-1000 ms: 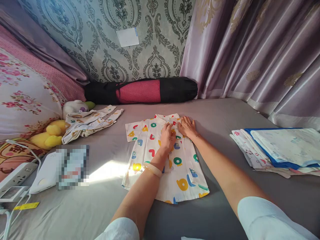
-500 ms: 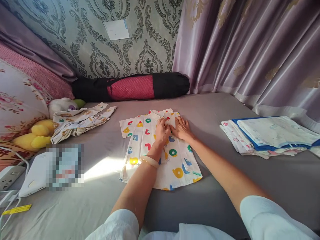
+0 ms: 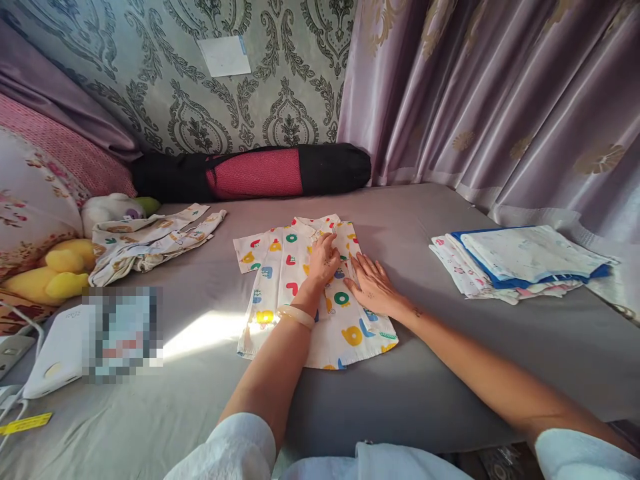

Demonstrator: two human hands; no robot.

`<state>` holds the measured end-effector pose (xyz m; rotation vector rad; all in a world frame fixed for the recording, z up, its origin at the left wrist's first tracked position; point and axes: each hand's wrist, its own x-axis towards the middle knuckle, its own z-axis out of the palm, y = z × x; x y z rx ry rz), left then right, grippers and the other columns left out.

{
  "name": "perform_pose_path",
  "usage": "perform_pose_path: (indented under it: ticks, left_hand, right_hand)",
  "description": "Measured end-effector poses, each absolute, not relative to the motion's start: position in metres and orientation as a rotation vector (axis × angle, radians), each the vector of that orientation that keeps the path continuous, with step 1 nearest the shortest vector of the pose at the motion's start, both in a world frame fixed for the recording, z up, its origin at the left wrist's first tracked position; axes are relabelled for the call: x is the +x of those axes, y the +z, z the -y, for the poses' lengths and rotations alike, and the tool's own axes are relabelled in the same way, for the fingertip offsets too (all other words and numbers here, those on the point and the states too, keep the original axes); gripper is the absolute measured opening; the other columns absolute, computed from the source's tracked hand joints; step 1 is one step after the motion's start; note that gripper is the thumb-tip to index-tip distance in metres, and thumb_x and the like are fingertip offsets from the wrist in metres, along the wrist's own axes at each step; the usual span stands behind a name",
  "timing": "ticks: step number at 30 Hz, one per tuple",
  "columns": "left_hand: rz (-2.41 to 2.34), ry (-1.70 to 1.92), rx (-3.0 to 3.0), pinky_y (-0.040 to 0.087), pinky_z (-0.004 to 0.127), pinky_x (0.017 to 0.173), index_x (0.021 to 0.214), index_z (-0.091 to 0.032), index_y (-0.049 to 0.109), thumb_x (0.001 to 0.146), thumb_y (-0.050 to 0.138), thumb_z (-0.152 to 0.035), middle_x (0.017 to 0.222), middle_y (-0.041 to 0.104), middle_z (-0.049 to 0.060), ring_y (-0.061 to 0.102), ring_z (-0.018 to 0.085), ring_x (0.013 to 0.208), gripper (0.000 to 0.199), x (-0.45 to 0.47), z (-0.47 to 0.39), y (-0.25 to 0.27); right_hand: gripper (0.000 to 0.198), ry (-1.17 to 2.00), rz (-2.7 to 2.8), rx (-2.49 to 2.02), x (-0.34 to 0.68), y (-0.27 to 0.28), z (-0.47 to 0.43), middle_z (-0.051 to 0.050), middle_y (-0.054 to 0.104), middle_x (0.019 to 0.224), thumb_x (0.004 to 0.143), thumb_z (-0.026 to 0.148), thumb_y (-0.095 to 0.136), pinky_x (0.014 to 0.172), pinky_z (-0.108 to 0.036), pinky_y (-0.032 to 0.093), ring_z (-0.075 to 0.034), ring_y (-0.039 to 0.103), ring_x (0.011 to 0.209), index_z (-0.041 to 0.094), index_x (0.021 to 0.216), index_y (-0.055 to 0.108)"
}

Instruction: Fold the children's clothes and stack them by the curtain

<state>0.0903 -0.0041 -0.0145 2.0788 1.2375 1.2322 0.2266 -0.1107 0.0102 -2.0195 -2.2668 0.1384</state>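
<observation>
A small white short-sleeved shirt (image 3: 285,313) with colourful letter prints lies front up on the grey bed sheet. Its left-hand sleeve is spread outward; on the right side no sleeve sticks out. My left hand (image 3: 323,261), a pale bangle on its wrist, rests just below the collar with fingers bent in and closed on the shirt fabric. Fingers stretched and flat, my right hand (image 3: 373,287) presses along the shirt's right edge. It holds nothing.
Folded clothes (image 3: 530,257) are stacked at right. Patterned trousers (image 3: 150,240) lie at left, near a yellow plush toy (image 3: 67,267). A white power bank (image 3: 60,353) with cables and a blurred-out object are at front left. A black and red rolled bag (image 3: 255,173) lies along the wall.
My right hand has slid down the shirt's right side, toward me and away from my left hand. My left hand stays near the collar. The view has shifted slightly.
</observation>
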Motion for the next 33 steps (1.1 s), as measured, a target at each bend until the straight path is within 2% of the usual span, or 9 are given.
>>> perform_pose_path:
  ticks: [5, 10, 13, 15, 17, 19, 22, 27, 33]
  left_hand:
    - [-1.210, 1.174, 2.157, 0.039, 0.046, 0.110, 0.124, -0.019, 0.063, 0.082, 0.052, -0.013, 0.132, 0.061, 0.011, 0.051, 0.027, 0.125, 0.044, 0.091, 0.005, -0.014]
    - [-1.148, 1.044, 2.156, 0.038, 0.044, 0.108, 0.105, -0.023, 0.072, 0.093, 0.053, -0.038, 0.113, 0.071, 0.006, 0.054, 0.027, 0.121, 0.027, 0.091, 0.013, 0.001]
    - [-1.237, 1.098, 2.031, 0.041, 0.042, 0.104, 0.097, -0.022, 0.073, 0.096, 0.048, -0.043, 0.105, 0.073, 0.007, 0.059, 0.026, 0.114, 0.033, 0.091, 0.015, 0.009]
    - [-1.322, 1.185, 1.919, 0.046, 0.038, 0.095, 0.093, -0.020, 0.071, 0.097, 0.044, -0.043, 0.096, 0.072, 0.008, 0.063, 0.023, 0.101, 0.036, 0.090, 0.013, 0.009]
    - [-1.408, 1.283, 1.807, 0.049, 0.034, 0.086, 0.090, -0.019, 0.069, 0.097, 0.041, -0.040, 0.089, 0.071, 0.007, 0.064, 0.021, 0.089, 0.035, 0.088, 0.008, 0.005]
    - [-1.503, 1.359, 1.697, 0.049, 0.033, 0.082, 0.090, -0.018, 0.067, 0.095, 0.041, -0.033, 0.090, 0.070, 0.008, 0.064, 0.020, 0.085, 0.030, 0.084, 0.002, -0.001]
    - [-1.616, 1.371, 1.635, 0.049, 0.037, 0.085, 0.094, -0.018, 0.065, 0.089, 0.043, -0.023, 0.095, 0.070, 0.010, 0.063, 0.022, 0.089, 0.023, 0.081, -0.003, -0.011]
    - [-1.635, 1.292, 1.815, 0.045, 0.044, 0.096, 0.095, -0.019, 0.062, 0.084, 0.046, -0.014, 0.096, 0.067, 0.010, 0.061, 0.025, 0.098, 0.020, 0.079, -0.005, -0.020]
    - [-1.426, 0.884, 2.249, 0.037, 0.049, 0.109, 0.116, -0.017, 0.056, 0.082, 0.055, -0.016, 0.126, 0.058, 0.018, 0.050, 0.030, 0.126, 0.034, 0.053, 0.010, -0.019]
  right_hand:
    - [0.064, 0.172, 2.348, -1.975, 0.234, 0.017, 0.129, -0.019, 0.021, 0.162, 0.101, 0.046, 0.028, 0.120, -0.050, 0.019, -0.030, 0.019, 0.150, 0.008, 0.151, 0.034]
    - [0.057, 0.146, 2.377, -1.942, 0.237, 0.022, 0.133, -0.017, 0.027, 0.160, 0.101, 0.042, 0.030, 0.118, -0.048, 0.023, -0.028, 0.024, 0.148, 0.012, 0.148, 0.038]
    - [0.046, 0.145, 2.339, -1.927, 0.238, 0.029, 0.126, -0.015, 0.043, 0.151, 0.101, 0.040, 0.032, 0.114, -0.044, 0.029, -0.026, 0.038, 0.141, 0.017, 0.136, 0.051]
    - [0.039, 0.150, 2.281, -1.932, 0.238, 0.034, 0.116, -0.013, 0.058, 0.136, 0.102, 0.037, 0.031, 0.109, -0.039, 0.035, -0.023, 0.052, 0.127, 0.019, 0.123, 0.058]
    - [0.037, 0.125, 2.198, -1.939, 0.236, 0.038, 0.103, -0.011, 0.063, 0.128, 0.102, 0.033, 0.030, 0.104, -0.035, 0.038, -0.022, 0.058, 0.117, 0.019, 0.116, 0.061]
    - [0.037, 0.079, 2.125, -1.930, 0.231, 0.040, 0.086, -0.011, 0.061, 0.132, 0.101, 0.029, 0.029, 0.104, -0.034, 0.038, -0.021, 0.057, 0.120, 0.018, 0.118, 0.060]
    - [0.040, 0.035, 2.086, -1.919, 0.217, 0.037, 0.061, -0.012, 0.053, 0.142, 0.100, 0.026, 0.028, 0.110, -0.037, 0.033, -0.022, 0.048, 0.130, 0.016, 0.126, 0.056]
    - [0.050, 0.062, 2.109, -2.049, 0.191, 0.024, 0.034, -0.015, 0.032, 0.158, 0.100, 0.030, 0.027, 0.118, -0.047, 0.020, -0.028, 0.025, 0.147, 0.010, 0.144, 0.041]
    - [0.058, 0.052, 2.122, -2.061, 0.184, 0.008, 0.027, -0.017, 0.031, 0.159, 0.101, 0.037, 0.022, 0.118, -0.049, 0.019, -0.029, 0.024, 0.147, 0.006, 0.147, 0.037]
